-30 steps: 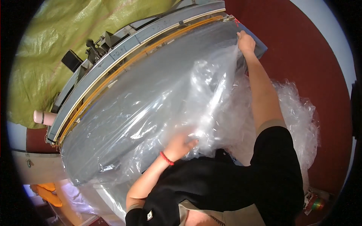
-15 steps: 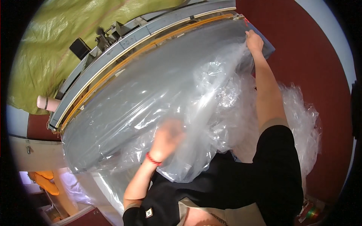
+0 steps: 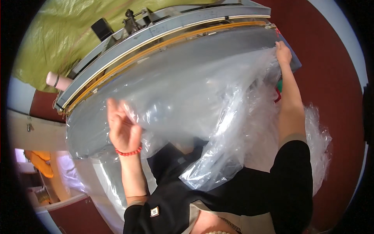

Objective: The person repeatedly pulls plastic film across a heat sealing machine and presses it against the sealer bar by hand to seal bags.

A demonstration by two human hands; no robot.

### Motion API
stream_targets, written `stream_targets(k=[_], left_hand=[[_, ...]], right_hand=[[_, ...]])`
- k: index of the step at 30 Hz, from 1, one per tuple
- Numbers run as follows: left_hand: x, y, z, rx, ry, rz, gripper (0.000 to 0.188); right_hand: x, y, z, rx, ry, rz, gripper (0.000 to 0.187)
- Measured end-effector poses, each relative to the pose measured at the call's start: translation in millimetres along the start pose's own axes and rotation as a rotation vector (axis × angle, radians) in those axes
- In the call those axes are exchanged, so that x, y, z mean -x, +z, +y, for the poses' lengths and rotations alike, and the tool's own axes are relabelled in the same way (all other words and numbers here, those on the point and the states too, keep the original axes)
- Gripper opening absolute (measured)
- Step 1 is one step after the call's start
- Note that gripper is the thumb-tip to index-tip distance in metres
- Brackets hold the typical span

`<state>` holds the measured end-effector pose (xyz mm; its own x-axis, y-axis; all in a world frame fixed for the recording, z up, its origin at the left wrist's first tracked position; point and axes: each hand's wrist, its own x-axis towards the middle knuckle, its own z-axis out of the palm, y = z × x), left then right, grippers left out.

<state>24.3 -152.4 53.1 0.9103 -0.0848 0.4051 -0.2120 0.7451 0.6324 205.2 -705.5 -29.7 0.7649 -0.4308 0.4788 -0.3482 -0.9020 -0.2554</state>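
Observation:
A large sheet of clear plastic film (image 3: 230,121) lies across a grey work surface (image 3: 175,66) and hangs in folds toward my body. At the far right corner, the fingers of my right hand (image 3: 284,54) are closed on the film's edge, pulling it into a taut slant. My left hand (image 3: 124,126), a red bead bracelet at its wrist, is raised over the left part of the surface. Its fingers are stretched out and apart, palm partly turned up, beside the film's loose edge. Whether they touch the film I cannot tell.
Along the far side runs a long grey metal bar (image 3: 163,35) with an orange strip (image 3: 156,46). Behind it are a black box (image 3: 102,29), a pink cylinder (image 3: 58,81) and a yellow-green sheet (image 3: 50,43). More crumpled film (image 3: 317,144) lies by my right arm.
My left hand has moved left and away from my body, its fingers opening out. My right hand stays on the film's edge. The view has shifted slightly, and the film's near folds now hang differently.

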Motion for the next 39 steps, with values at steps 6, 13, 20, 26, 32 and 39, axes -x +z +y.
stream_targets(k=[6, 13, 20, 26, 32, 39], left_hand=[[44, 18, -18, -0.921, 0.271, 0.431, 0.015], [82, 10, -127, -1.311, -0.359, -0.459, 0.025], [30, 26, -28, 0.061, -0.575, -0.1, 0.019], [32, 20, 40, -1.664, -0.384, -0.316, 0.02], [70, -27, 89, -2.132, 0.05, 0.36, 0.036], [100, -101, 351, -1.582, -0.273, 0.744, 0.02]], right_hand=[[-2, -1, 3, 0.002, 0.018, 0.004, 0.033], [-3, 1, 1, -0.004, 0.017, 0.0, 0.033], [-4, 6, 11, -0.032, -0.024, 0.001, 0.033], [-9, 16, 10, -0.091, -0.061, -0.03, 0.035], [-15, 22, 40, -0.136, -0.069, 0.018, 0.036], [-26, 29, 44, -0.121, -0.064, 0.004, 0.033]])
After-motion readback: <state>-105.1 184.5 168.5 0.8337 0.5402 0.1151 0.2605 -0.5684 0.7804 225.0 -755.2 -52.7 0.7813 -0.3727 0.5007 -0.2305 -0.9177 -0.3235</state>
